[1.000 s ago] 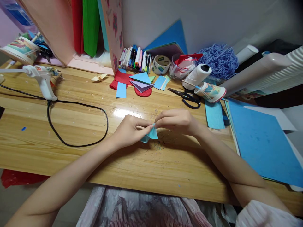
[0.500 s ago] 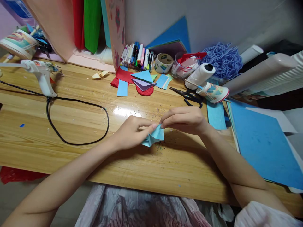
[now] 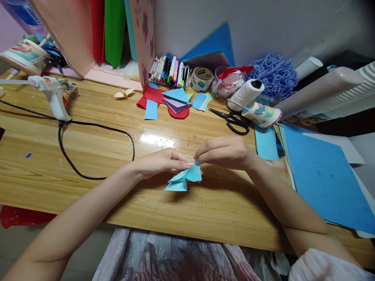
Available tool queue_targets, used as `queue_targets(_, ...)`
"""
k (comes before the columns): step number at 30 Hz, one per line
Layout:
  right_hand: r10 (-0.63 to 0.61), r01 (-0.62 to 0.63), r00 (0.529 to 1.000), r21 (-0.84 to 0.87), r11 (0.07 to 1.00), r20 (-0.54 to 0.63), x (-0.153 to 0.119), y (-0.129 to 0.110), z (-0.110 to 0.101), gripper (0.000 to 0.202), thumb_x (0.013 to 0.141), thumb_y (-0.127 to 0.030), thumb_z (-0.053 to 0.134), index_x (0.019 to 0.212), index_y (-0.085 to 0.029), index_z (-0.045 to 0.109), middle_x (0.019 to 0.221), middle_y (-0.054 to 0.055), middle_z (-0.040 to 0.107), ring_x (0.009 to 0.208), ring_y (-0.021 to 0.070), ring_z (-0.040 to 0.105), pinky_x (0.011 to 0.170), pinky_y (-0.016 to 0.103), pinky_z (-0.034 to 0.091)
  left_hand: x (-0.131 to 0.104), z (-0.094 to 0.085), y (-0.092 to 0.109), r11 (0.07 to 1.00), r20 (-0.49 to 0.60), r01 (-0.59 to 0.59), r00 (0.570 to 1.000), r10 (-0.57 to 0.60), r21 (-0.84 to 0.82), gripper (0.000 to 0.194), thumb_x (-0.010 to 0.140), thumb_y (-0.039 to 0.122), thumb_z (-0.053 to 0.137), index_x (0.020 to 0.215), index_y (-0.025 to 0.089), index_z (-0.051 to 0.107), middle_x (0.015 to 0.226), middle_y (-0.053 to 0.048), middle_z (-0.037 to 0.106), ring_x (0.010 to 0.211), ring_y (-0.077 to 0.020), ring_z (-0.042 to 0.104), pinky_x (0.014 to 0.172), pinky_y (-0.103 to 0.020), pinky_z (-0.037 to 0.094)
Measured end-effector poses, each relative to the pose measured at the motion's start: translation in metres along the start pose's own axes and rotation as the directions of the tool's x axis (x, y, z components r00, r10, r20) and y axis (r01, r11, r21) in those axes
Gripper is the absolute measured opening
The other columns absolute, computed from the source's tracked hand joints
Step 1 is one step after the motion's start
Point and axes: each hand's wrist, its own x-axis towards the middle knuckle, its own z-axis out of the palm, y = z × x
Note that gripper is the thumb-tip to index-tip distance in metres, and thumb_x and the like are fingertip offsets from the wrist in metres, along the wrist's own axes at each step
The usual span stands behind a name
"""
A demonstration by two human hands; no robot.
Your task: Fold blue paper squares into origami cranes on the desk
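A small piece of light-blue folded paper (image 3: 183, 178) is held just above the wooden table (image 3: 140, 207). Its creased flaps stick out toward the lower left and right. My left hand (image 3: 162, 160) grips its upper edge, thumb on top and the other fingers behind, partly hidden. With thumb and fingertips together, my right hand (image 3: 224, 152) pinches the paper's top corner, close beside the left thumb.
Black-handled scissors (image 3: 234, 121) lie beyond my right hand. A white glue gun (image 3: 54, 97) with a looped black cord (image 3: 96, 125) is at the left. Coloured paper pieces (image 3: 150, 109), markers (image 3: 170, 70) and tape (image 3: 202, 79) line the back; blue sheets (image 3: 328, 175) lie right.
The folded paper has come slightly nearer to me and tilted, so more of its lower flaps shows. My left hand has turned, and both hands have moved a little toward me.
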Motion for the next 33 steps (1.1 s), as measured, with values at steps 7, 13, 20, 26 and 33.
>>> queue_targets(7, 0.037, -0.038, 0.999, 0.005, 0.999, 0.037, -0.001, 0.001, -0.001, 0.023, 0.092, -0.016, 0.043, 0.088, -0.016, 0.066, 0.087, 0.008, 0.069, 0.081, 0.0116, 0.063, 0.070, 0.023, 0.050, 0.000, 0.002, 0.002, 0.994, -0.080, -0.044, 0.995, 0.052, 0.099, 0.028, 0.079, 0.038, 0.061, 0.082, 0.013, 0.073, 0.077, -0.007, 0.068, 0.060, -0.0109, 0.054, 0.055, -0.022, 0.039)
queue_targets(13, 0.390, -0.398, 0.917, 0.227, 0.889, 0.078, 0.007, -0.005, -0.005, 0.021, 0.085, -0.031, 0.057, 0.095, -0.015, 0.066, 0.087, 0.007, 0.071, 0.076, 0.0127, 0.065, 0.066, 0.024, 0.052, 0.002, 0.006, 0.004, 0.954, -0.208, -0.094, 0.966, 0.156, 0.284, 0.033, 0.079, 0.039, 0.056, 0.063, 0.011, 0.065, 0.054, 0.001, 0.051, 0.049, -0.0076, 0.040, 0.045, -0.020, 0.028)
queue_targets(20, 0.689, -0.694, 0.715, 0.241, 0.679, 0.119, 0.010, -0.007, 0.012, 0.023, 0.079, -0.036, 0.062, 0.079, -0.015, 0.069, 0.071, 0.004, 0.069, 0.064, 0.0126, 0.062, 0.058, 0.023, 0.046, 0.005, 0.011, -0.005, 0.789, -0.350, -0.097, 0.859, 0.374, 0.607, 0.037, 0.085, 0.035, 0.045, 0.059, 0.014, 0.061, 0.053, 0.001, 0.048, 0.051, -0.0099, 0.042, 0.049, -0.021, 0.029)
queue_targets(26, 0.717, -0.702, 0.696, 0.182, 0.689, -0.030, 0.009, -0.014, 0.019, 0.015, 0.079, -0.027, 0.062, 0.076, -0.015, 0.069, 0.068, 0.003, 0.068, 0.060, 0.0112, 0.059, 0.055, 0.022, 0.042, 0.004, 0.016, -0.004, 0.642, -0.357, -0.059, 0.791, 0.497, 0.764, 0.034, 0.085, 0.027, 0.043, 0.061, 0.015, 0.064, 0.055, 0.000, 0.054, 0.054, -0.0110, 0.045, 0.054, -0.022, 0.031)
queue_targets(33, 0.681, -0.667, 0.721, 0.141, 0.732, -0.129, 0.012, -0.016, 0.023, 0.008, 0.077, -0.019, 0.059, 0.073, -0.014, 0.065, 0.069, 0.004, 0.068, 0.061, 0.0121, 0.059, 0.056, 0.023, 0.044, 0.006, 0.017, -0.005, 0.691, -0.381, -0.076, 0.788, 0.483, 0.719, 0.036, 0.088, 0.032, 0.041, 0.066, 0.014, 0.064, 0.061, -0.001, 0.055, 0.060, -0.0120, 0.046, 0.056, -0.022, 0.032)
